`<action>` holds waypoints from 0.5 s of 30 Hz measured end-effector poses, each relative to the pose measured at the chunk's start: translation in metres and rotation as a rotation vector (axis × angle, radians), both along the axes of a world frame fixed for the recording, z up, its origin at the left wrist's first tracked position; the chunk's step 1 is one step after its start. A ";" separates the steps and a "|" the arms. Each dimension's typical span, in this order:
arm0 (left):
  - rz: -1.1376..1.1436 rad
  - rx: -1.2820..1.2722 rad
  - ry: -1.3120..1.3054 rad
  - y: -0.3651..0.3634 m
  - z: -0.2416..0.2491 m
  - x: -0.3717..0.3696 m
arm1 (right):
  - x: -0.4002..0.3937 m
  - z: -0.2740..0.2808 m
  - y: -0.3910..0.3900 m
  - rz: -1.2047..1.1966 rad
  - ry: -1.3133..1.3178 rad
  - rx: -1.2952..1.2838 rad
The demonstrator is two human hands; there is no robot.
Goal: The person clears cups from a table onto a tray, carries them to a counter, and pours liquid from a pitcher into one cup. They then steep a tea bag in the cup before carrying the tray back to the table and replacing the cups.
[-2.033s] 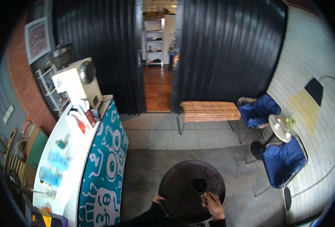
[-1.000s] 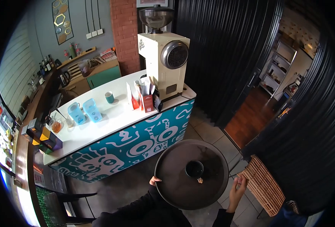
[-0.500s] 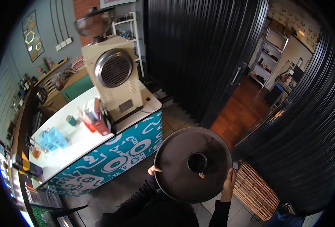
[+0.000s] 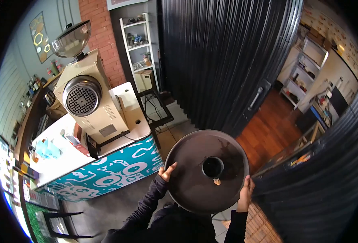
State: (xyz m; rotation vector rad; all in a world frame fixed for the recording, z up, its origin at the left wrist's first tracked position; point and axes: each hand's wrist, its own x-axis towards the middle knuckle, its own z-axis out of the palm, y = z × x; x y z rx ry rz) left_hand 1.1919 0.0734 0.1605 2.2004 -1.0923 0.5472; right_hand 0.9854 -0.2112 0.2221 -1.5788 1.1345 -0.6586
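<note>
A round dark brown tray [image 4: 187, 178] is held out in front of my body. My left hand [image 4: 168, 171] grips its left edge, thumb over the rim. On the right edge my right hand [image 4: 245, 195] is closed round the rim. A small dark cup [image 4: 213, 167] stands on the tray, right of its middle. Just below the cup lies a small light-brown crumpled bit [image 4: 217, 182]. Wet-looking marks show on the tray's upper surface.
A white-topped counter [image 4: 135, 107] with a teal patterned front stands at the left, bearing a beige grinder [image 4: 90, 97]. Ahead is a black folding door [image 4: 215, 60]; an opening beside it shows a wooden floor [image 4: 270, 125]. A woven rattan piece [image 4: 260, 227] is at lower right.
The view has moved forward and turned, so the counter and grinder sit further left and the rattan piece lower. Both hands still hold the tray with the cup on it.
</note>
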 end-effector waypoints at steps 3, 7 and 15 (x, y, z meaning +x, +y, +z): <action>0.134 -0.037 -0.040 -0.037 -0.007 -0.002 | 0.026 0.006 -0.049 0.110 -0.068 -0.031; 0.237 -0.183 0.166 -0.073 -0.009 -0.008 | 0.061 0.016 -0.095 0.136 -0.068 0.017; 0.346 -0.243 0.459 -0.106 -0.013 0.015 | 0.152 -0.002 -0.167 0.385 -0.059 0.097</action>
